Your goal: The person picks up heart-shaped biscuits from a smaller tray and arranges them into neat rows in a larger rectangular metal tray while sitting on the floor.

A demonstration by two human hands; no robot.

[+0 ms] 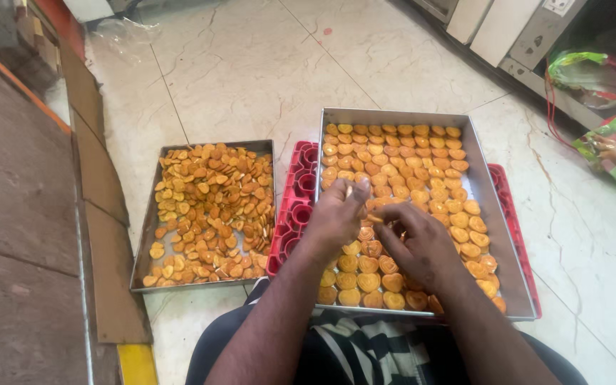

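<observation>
A large metal tray (495, 214) rests on a red plastic crate (295, 207) in front of me, filled with rows of orange heart-shaped biscuits (408, 160). My left hand (336, 214) hovers over the tray's left side, pinching a biscuit between thumb and fingers. My right hand (425, 246) lies over the tray's middle, fingertips closed on a small biscuit piece close to the left hand. Both hands hide part of the rows beneath them.
A second metal tray (145, 246) heaped with loose biscuits sits on the marble floor to the left. A brown wall with cardboard strips (101, 178) runs along the left. Coloured plastic bags (600, 78) lie at the upper right near white cabinet panels.
</observation>
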